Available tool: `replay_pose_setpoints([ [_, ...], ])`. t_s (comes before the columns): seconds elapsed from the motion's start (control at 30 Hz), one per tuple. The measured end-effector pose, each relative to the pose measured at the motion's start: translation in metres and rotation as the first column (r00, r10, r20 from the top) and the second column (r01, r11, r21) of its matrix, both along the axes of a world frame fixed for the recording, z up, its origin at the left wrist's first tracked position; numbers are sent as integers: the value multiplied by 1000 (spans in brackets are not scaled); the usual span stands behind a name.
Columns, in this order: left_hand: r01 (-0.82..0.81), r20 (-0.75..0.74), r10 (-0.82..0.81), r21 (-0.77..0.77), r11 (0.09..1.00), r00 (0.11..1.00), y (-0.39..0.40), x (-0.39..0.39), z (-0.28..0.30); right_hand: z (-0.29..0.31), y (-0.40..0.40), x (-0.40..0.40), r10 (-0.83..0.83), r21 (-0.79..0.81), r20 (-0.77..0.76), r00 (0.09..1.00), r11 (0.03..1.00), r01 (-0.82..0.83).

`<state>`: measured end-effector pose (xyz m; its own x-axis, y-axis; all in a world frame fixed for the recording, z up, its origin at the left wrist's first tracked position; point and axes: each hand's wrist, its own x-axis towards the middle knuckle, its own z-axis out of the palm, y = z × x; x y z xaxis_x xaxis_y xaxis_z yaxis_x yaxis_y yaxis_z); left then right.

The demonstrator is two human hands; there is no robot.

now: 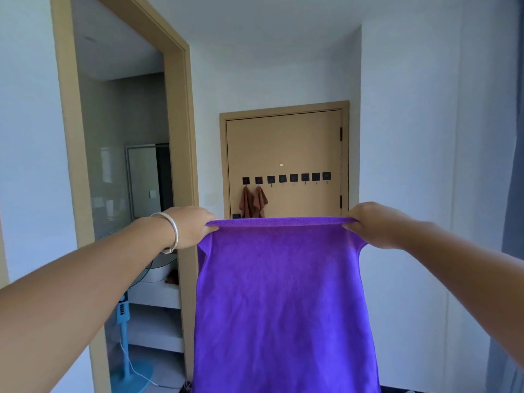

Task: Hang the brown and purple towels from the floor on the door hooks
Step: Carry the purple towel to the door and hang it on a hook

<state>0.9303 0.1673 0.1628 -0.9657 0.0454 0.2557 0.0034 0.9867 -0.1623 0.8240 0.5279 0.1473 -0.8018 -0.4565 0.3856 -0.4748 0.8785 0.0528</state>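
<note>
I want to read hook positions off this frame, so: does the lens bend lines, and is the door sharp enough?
Head view: wide-angle bending shows, the door frame at left leans and curves; the door is near centre and less warped; the hooks are small but distinct, eight in a row; light is soft and even, no glare there; the purple towel hides the door's lower part.

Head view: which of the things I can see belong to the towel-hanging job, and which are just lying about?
Part of the job:
- purple towel, held up by its top corners in the left hand and right hand
- two brown towels, on the two leftmost hooks
- row of door hooks, six free
- door

Just lying about:
- blue fan
- shelves in the side room
- curtain
</note>
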Motion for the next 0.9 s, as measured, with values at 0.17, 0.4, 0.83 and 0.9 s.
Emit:
replay_pose_setpoints([
  [0.17,-10,-32,11,24,1000,999,6,-66,3,4,8,-72,-1,-21,-8,1000,1000,0],
  [0.4,-34,28,33,21,999,999,-2,-138,-11,-6,-2,-148,39,-31,11,999,999,-39],
  [0.83,54,-54,-49,109,993,997,-97,-299,-3,8,-85,-291,-8,2,-17,1000,1000,8],
  [0.9,62,-72,-54,113,992,996,-119,-324,1,15,-105,-314,-7,-4,-27,1000,1000,7],
])
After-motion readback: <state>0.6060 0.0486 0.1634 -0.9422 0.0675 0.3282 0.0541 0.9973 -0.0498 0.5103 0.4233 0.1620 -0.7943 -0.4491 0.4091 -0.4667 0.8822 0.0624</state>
